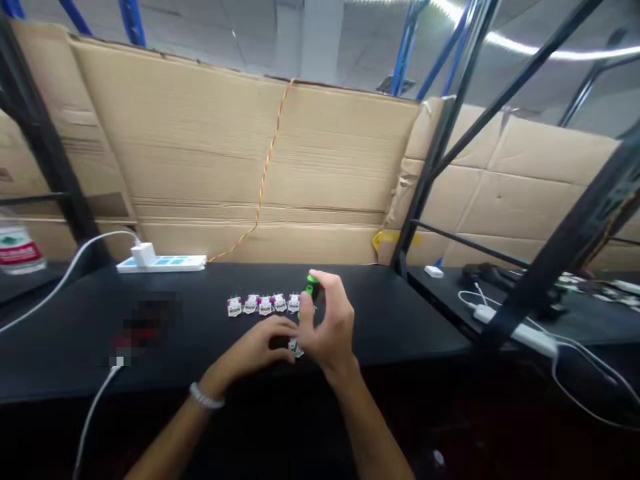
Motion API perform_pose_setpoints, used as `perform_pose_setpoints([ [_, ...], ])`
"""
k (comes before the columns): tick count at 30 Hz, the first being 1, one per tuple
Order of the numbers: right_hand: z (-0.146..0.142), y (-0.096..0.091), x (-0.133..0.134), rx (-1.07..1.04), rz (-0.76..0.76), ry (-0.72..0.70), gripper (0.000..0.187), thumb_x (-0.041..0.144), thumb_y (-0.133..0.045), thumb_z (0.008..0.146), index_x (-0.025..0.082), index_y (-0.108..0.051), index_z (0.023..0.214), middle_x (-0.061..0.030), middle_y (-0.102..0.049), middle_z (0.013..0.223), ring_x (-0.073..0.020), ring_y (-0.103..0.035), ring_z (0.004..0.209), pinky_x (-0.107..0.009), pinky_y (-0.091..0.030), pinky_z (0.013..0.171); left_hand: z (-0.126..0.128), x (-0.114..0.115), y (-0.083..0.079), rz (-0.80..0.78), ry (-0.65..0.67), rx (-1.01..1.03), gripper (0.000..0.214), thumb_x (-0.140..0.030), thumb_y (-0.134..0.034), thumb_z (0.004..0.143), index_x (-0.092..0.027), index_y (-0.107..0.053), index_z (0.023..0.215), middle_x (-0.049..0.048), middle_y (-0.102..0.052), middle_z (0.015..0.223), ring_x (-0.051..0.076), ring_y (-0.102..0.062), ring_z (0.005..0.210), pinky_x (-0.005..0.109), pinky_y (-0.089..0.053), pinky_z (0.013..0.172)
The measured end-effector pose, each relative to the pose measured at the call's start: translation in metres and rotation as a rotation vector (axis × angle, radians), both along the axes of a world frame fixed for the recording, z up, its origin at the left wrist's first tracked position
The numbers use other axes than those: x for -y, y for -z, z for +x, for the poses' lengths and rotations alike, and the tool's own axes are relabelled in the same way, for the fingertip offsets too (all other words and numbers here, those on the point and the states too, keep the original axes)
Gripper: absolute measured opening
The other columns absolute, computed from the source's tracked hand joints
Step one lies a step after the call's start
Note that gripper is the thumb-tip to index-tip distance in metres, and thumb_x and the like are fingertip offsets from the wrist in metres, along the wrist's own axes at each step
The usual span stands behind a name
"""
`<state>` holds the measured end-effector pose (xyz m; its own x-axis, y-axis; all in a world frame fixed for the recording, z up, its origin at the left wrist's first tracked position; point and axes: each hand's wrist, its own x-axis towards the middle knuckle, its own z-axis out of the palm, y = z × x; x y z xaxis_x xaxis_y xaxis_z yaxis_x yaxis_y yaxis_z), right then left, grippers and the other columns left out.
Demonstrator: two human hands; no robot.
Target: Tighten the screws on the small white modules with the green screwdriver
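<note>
My right hand (327,327) is closed around an upright green-and-black screwdriver (313,287), with the index finger resting over its top end. The tool's lower end is hidden behind my thumb. Just below, a small white part (296,347) lies at the table's front, between the thumb and finger of my left hand (263,343). That hand is curved inward, and its fingertips are partly covered by the right one. Behind both hands stands a row of several small white parts with purple bits (265,305), tightly spaced on the black table (400,320).
A white power strip (170,264) with a plugged-in charger (143,254) sits at the back left. Nearer lies a blurred dark object (145,327) with a white cable (95,400). Cardboard (250,153) walls the back; a black metal post (425,180) rises right.
</note>
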<state>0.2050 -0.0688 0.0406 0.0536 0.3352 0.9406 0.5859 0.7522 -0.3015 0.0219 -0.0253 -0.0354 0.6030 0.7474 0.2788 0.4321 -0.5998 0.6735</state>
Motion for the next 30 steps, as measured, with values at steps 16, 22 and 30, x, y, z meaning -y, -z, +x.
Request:
perform_pose_setpoints([
  [16, 0.031, 0.005, 0.003, -0.013, -0.054, -0.001, 0.04, 0.032, -0.078, 0.092, 0.024, -0.068, 0.13, -0.0085, -0.057, 0.114, -0.023, -0.064, 0.098, -0.038, -0.062, 0.078, 0.002, 0.001, 0.003, 0.038, 0.005, 0.049, 0.043, -0.036, -0.094, 0.08, -0.025, -0.082, 0.12, 0.0084, -0.076, 0.129, 0.028, -0.068, 0.123, 0.042, -0.049, 0.114],
  [22, 0.028, 0.001, 0.002, 0.013, -0.117, -0.103, 0.04, 0.019, -0.058, 0.1, 0.022, -0.062, 0.14, -0.0116, -0.066, 0.123, -0.0231, -0.068, 0.103, -0.039, -0.061, 0.087, 0.003, 0.0, 0.004, 0.04, 0.012, 0.047, 0.045, -0.037, -0.095, 0.078, -0.025, -0.082, 0.119, 0.0078, -0.077, 0.125, 0.028, -0.069, 0.119, 0.041, -0.051, 0.111],
  [30, 0.03, -0.001, 0.0, -0.013, -0.118, -0.02, 0.034, 0.03, -0.072, 0.096, 0.024, -0.07, 0.13, -0.0073, -0.062, 0.11, -0.0192, -0.063, 0.084, -0.035, -0.06, 0.076, 0.003, -0.002, 0.006, 0.059, 0.019, 0.055, 0.045, -0.037, -0.096, 0.077, -0.025, -0.083, 0.118, 0.0075, -0.077, 0.125, 0.028, -0.069, 0.119, 0.041, -0.051, 0.11],
])
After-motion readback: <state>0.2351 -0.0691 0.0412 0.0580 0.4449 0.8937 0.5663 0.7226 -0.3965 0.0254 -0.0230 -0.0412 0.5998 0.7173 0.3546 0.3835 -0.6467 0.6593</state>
